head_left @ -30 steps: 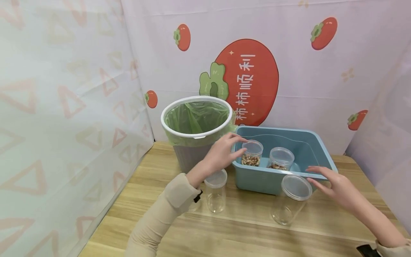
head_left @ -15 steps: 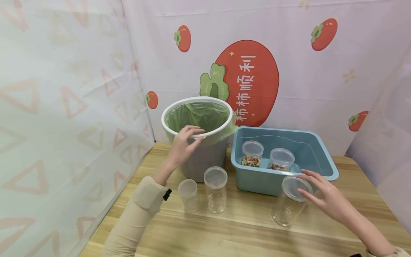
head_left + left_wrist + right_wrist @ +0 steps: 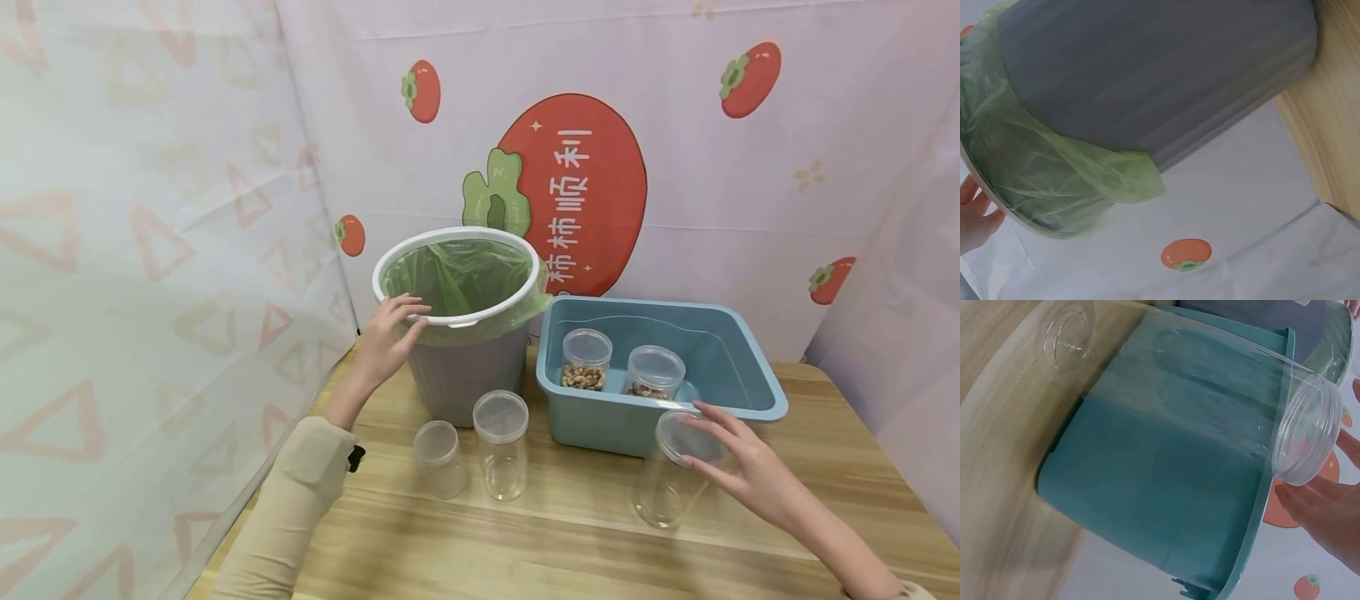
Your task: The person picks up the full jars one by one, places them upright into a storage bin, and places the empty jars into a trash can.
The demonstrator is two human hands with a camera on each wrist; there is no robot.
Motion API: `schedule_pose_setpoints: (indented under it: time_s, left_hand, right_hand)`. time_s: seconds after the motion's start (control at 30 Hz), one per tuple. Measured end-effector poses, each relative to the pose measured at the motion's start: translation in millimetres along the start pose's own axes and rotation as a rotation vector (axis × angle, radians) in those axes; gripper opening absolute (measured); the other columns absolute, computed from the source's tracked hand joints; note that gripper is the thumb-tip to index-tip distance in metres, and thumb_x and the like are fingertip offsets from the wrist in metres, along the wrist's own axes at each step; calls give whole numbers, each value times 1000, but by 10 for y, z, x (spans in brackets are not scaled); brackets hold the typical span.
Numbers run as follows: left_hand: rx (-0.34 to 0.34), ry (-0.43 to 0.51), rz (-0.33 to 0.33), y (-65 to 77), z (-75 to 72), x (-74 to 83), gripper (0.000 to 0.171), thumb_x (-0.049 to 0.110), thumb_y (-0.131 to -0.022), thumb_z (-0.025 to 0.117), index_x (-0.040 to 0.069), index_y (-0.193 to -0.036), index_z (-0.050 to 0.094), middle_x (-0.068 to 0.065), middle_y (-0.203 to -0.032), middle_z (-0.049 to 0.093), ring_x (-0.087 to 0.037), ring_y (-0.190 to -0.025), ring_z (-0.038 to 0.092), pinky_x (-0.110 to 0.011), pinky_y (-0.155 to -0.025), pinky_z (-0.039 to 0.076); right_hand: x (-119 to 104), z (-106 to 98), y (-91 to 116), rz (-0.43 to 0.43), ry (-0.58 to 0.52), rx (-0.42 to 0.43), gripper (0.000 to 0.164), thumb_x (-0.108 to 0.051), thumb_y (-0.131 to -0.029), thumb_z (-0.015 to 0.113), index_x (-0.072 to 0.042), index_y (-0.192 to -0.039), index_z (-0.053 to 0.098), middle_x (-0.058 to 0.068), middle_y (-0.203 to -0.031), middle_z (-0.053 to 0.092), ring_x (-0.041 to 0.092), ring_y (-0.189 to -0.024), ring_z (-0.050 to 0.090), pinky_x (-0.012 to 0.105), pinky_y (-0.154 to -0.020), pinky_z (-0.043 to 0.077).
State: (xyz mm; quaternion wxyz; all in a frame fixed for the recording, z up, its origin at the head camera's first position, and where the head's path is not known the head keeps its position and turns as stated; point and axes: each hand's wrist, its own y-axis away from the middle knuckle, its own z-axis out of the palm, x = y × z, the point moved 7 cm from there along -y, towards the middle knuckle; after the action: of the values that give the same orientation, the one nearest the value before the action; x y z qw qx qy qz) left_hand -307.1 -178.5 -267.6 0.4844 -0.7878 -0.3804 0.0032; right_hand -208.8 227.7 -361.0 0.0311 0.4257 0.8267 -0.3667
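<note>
My left hand [image 3: 382, 340] hovers at the near left rim of the grey trash can [image 3: 468, 375], fingers slightly bent and overlapping its white rim [image 3: 997, 203]. Below it on the table stand a small clear jar [image 3: 441, 467] and a taller clear jar [image 3: 504, 454], both lidded. Over the lid of the tallest clear jar [image 3: 663, 492] is my right hand [image 3: 750, 467], its thumb and fingers spread around the lid's edge. In the right wrist view the fingertips lie right beside that lid [image 3: 1307, 434]. Nothing shows inside these three jars.
Behind the tallest jar stands a blue plastic tub [image 3: 600, 425]. Inside it are a jar of nuts [image 3: 585, 362] and a second lidded jar with nuts [image 3: 654, 373]. A green bag [image 3: 465, 275] lines the trash can. Patterned cloth [image 3: 750, 208] hangs behind the wooden table [image 3: 570, 550].
My left hand has moved left from the nut jar in the tub to the trash can's rim, uncovering the small jar. My right hand has shifted left over the tallest jar's lid.
</note>
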Motion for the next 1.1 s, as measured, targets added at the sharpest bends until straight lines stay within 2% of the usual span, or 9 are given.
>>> schedule_pose_setpoints:
  time_s: [0.13, 0.3, 0.5, 0.7, 0.93, 1.1]
  left_hand:
    - [-12, -17, -1, 25, -2, -48, 13, 1, -81, 61, -4, -92, 65, -20, -98, 60, -35, -107, 48, -48, -104, 19]
    - [-17, -19, 2, 41, 2, -64, 11, 1, -82, 60, -4, -90, 64, -18, -93, 59, -35, -103, 49, -52, -102, 20]
    - [-21, -5, 7, 49, 16, -79, 10, 1, -82, 59, -3, -90, 62, -18, -92, 58, -35, -101, 49, -55, -101, 18]
    - [-20, 12, 19, 49, 25, -87, 8, 0, -82, 59, -4, -89, 61, -17, -88, 56, -32, -91, 50, -56, -101, 16]
    - [-41, 22, 12, 36, 45, -83, 9, -1, -82, 58, -4, -90, 60, -16, -88, 55, -31, -89, 51, -55, -102, 13]
    - [-43, 14, 20, 40, 52, -78, 8, -1, -82, 58, -4, -90, 59, -16, -88, 55, -31, -88, 50, -56, -102, 13]
  right_hand:
    - [-4, 20, 4, -27, 4, 15, 53, -6, -60, 78, -14, -109, 60, 10, -124, 45, -5, -121, 24, 0, -90, 18]
    - [6, 57, 19, -36, 1, 21, 51, -7, -59, 79, -14, -106, 61, 14, -121, 46, -3, -120, 28, 0, -89, 18]
    - [-6, 72, 14, -67, -26, 66, 54, -5, -53, 81, -11, -103, 62, 16, -115, 48, 2, -115, 34, 0, -87, 22]
    - [-23, 82, -10, -95, -43, 112, 54, -4, -49, 82, -11, -98, 63, 16, -110, 49, 6, -108, 39, 2, -83, 27]
    - [-70, 67, -85, -98, -10, 129, 53, -3, -48, 82, -11, -97, 63, 15, -107, 49, 8, -103, 41, 4, -79, 30]
    - [-143, 17, -162, -108, -31, 133, 53, -1, -49, 81, -10, -98, 63, 16, -108, 48, 6, -103, 41, 4, -78, 32]
